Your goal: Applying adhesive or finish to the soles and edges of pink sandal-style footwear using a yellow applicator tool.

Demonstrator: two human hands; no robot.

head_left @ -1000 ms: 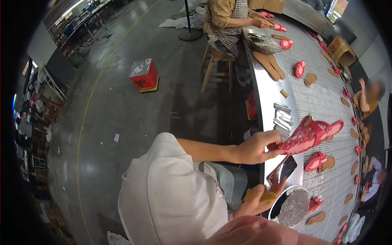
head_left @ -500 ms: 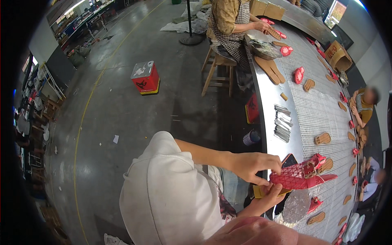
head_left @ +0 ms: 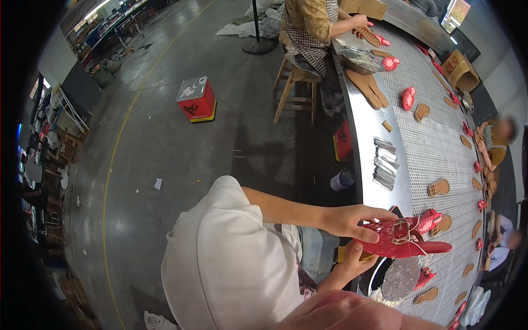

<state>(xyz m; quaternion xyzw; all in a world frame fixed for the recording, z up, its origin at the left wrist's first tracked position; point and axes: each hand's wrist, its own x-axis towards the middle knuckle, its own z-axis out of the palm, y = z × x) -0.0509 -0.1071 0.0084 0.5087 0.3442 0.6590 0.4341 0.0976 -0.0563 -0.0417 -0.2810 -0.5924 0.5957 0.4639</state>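
A red shoe upper (head_left: 390, 247) with a lattice pattern, a metal buckle and a strap is held at the bench's near edge. My left hand (head_left: 355, 221) grips its top side, fingers over it and thumb pressed on the side. Below it, my right hand (head_left: 355, 267) is closed round the lower left end of the upper, its fingers partly hidden. Beside that hand shows a bit of something yellow (head_left: 344, 254). A clear plastic-covered bowl (head_left: 400, 279) is next to the upper, and a tan sole (head_left: 441, 224) lies just beyond it.
A perforated conveyor (head_left: 426, 148) carries several tan soles and red uppers. Metal strips (head_left: 385, 163) lie on the steel bench edge (head_left: 360, 126). A co-worker (head_left: 311, 27) sits on a wooden stool (head_left: 297, 82). A red can (head_left: 196, 99) stands on the floor.
My left hand has shifted from fingering the upper's end to gripping over its side. The upper has turned slightly, so its buckle shows more plainly.
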